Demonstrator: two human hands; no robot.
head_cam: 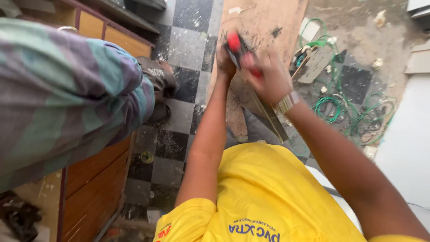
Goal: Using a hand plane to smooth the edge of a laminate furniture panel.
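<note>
The red-handled tool [239, 49] is held above the checkered floor [179, 116], over a wooden board [268, 18]. Its long axis runs diagonally from the handle tops, far from the body, down toward the right. The left hand [225, 60] and right hand [268, 76] both clench it, handles sticking out above the fists. Its working end is hidden and blurred.

Both hands meet above a plywood sheet [264, 20] on the checkered floor [188, 54]. The left hand [225, 60] and right hand [268, 76] grip a red-handled tool [237, 47]. Green wire [340, 107] lies tangled right of the sheet; a striped sleeve [67, 89] and wooden cabinet [94, 179] are left of it.
</note>
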